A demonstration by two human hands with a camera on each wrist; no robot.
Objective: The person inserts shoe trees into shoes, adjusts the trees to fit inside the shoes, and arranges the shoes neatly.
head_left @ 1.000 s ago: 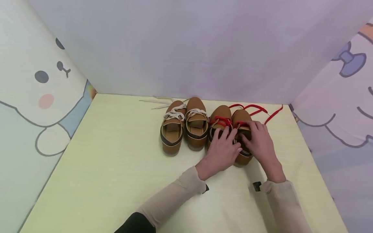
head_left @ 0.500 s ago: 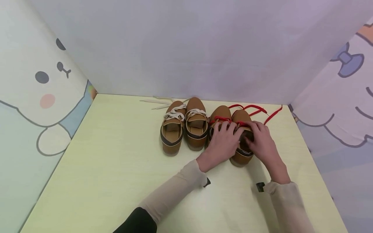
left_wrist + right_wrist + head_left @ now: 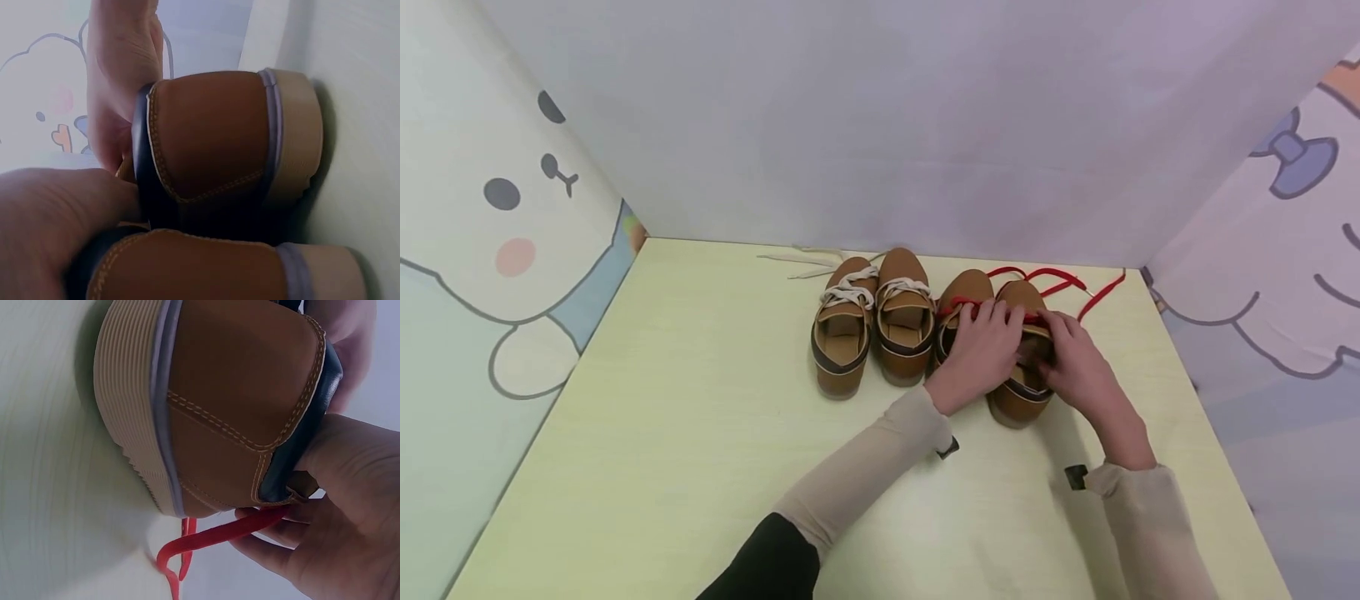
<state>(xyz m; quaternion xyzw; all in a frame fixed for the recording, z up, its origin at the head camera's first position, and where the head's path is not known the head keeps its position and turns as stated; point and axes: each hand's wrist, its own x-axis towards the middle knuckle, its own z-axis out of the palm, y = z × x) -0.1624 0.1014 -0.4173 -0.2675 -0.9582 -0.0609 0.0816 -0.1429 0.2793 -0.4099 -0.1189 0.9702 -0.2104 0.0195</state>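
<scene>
Two brown shoes with red laces stand side by side, toes facing the back wall. My left hand (image 3: 979,357) reaches over the left one (image 3: 964,286) and grips the near side of the opening of the right shoe (image 3: 1017,410), fingers by its laces. On the other side, my right hand (image 3: 1084,367) pinches that shoe's edge, thumb inside the dark collar and fingers outside, as the right wrist view shows. A red lace (image 3: 219,535) runs past those fingers. Both shoes' soles rest on the table (image 3: 700,433). My left fingertips are partly hidden.
A second brown pair with white laces, a left shoe (image 3: 839,367) and a right shoe (image 3: 904,358), stands just to the left. Loose red lace ends (image 3: 1101,296) and white lace ends (image 3: 808,260) trail behind the shoes. A pale wall (image 3: 880,125) closes the back.
My left hand has moved forward and slightly right, toward the laces. The right shoe's heel has shifted a little to the left. My right hand stays at the shoe's right edge.
</scene>
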